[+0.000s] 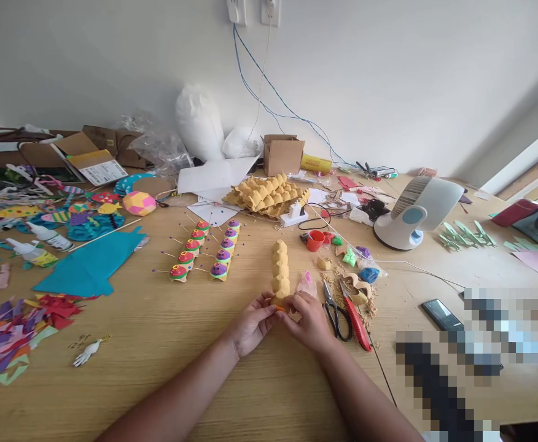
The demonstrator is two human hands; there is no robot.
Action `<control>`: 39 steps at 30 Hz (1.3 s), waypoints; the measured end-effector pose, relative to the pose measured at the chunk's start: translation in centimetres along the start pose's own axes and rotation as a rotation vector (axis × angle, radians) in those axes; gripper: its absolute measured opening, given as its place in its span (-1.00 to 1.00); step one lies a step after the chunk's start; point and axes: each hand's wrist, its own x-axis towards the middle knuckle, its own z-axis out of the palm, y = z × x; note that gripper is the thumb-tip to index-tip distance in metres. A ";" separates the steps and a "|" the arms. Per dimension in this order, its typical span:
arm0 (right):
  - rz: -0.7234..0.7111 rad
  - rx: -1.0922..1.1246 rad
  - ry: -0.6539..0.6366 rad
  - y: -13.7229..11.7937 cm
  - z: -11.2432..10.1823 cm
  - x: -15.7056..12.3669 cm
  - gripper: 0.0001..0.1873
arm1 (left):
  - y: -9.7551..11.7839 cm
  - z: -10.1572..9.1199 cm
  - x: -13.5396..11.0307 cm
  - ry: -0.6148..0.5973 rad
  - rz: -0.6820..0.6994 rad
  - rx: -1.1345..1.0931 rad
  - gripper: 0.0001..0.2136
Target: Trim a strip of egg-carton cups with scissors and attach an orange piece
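Observation:
My left hand (252,326) and my right hand (310,323) meet at the near end of a plain tan egg-carton strip (280,267). Between their fingertips shows a small piece of orange modelling clay (279,308), pinched from both sides. The fingers partly hide the clay and the strip's near cup. Farther left stand two decorated carton strips with pins sticking out: one red and green (189,252), one purple (225,250). Right of my right hand lie black-handled scissors (337,313) and a red cutter (355,316). Close behind that hand is a clear bag with pink clay (306,282).
A red cup (315,240), colored clay lumps (368,274) and carton scraps (361,290) lie to the right. Uncut egg cartons (266,195) are stacked behind. A white fan (419,212) stands at right, near a phone (442,314). Paper scraps (13,344) and glue bottles (50,236) occupy the left.

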 end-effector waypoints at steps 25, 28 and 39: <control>0.154 0.240 0.069 0.3 0.7 0.0 -0.88 | 0.2 0.5 -0.6 -0.034 0.008 0.027 -0.69; 0.157 0.254 0.056 0.4 0.9 -0.1 -0.88 | 0.2 0.4 -0.5 -0.036 0.004 0.028 -0.63; 0.162 0.272 0.061 0.4 0.8 -0.2 -0.87 | 0.1 0.5 -0.6 -0.029 0.003 0.050 -0.67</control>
